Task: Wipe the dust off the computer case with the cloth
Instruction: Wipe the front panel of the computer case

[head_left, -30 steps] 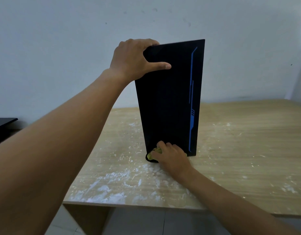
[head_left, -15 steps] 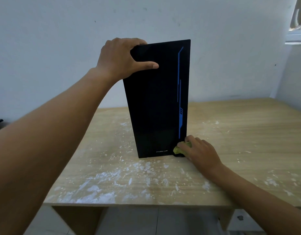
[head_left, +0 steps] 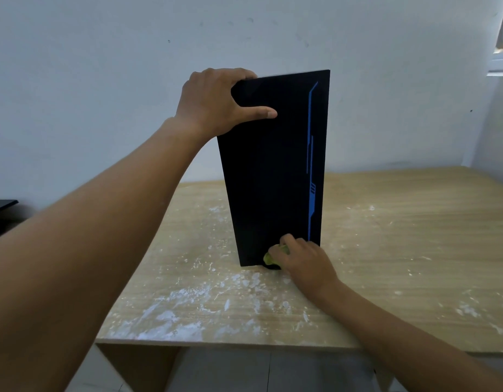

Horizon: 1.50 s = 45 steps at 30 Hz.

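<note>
Wooden table (head_left: pixel 400 250), streaked with white powder, fronts a pale wall. Left hand (head_left: pixel 216 103) clamps the top left corner of the black computer case (head_left: pixel 273 171), which stands upright mid-table. Yellow-green cloth (head_left: pixel 268 257) presses against its lower edge, gripped by the curled right hand (head_left: pixel 306 261).

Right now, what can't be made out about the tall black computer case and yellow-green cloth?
Head view:
- Yellow-green cloth: mostly hidden under the right hand.
- Tall black computer case: only its front shows; any dust is lost on the dark panel.
- Left hand: fingertips hidden behind the case's top.
- Black object, left edge: cut off.
</note>
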Each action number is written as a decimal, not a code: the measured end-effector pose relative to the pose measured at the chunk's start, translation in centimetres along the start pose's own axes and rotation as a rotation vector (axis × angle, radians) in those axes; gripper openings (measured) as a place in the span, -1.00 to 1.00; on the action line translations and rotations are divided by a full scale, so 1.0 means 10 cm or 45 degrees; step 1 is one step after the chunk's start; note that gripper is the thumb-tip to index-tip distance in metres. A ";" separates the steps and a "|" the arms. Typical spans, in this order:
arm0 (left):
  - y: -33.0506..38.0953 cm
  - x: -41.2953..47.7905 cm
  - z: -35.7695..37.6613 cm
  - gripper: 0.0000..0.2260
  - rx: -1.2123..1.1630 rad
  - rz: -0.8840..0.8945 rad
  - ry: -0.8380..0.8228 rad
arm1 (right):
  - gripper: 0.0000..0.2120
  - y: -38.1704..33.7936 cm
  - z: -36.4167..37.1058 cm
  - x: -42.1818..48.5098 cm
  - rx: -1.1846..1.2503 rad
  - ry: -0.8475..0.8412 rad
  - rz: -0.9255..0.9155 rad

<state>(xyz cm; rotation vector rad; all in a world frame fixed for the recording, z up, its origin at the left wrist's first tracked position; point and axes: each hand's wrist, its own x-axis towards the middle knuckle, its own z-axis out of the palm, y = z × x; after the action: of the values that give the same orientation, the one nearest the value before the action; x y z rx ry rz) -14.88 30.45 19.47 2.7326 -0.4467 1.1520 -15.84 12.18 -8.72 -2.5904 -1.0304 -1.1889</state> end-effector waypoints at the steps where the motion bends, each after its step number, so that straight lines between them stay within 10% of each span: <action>1: 0.01 0.00 0.00 -0.34 -0.002 -0.002 -0.002 | -0.56 -0.10 0.04 0.05 0.007 0.017 -0.005; 11: -0.01 0.00 -0.01 -0.33 0.002 0.005 -0.008 | -0.64 -0.61 0.22 0.33 0.047 0.050 0.010; 31: 0.01 -0.02 -0.01 -0.27 0.000 0.012 -0.002 | -0.58 0.55 -0.19 -0.28 0.008 0.031 0.182; 45: 0.06 -0.04 -0.03 -0.35 -0.012 -0.010 0.017 | -0.71 0.64 -0.91 0.70 0.231 0.400 0.316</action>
<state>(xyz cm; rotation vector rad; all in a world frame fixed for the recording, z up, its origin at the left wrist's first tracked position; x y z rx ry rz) -15.56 30.06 19.41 2.7146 -0.4384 1.1624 -14.37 7.74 3.60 -2.2218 -0.6949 -1.3134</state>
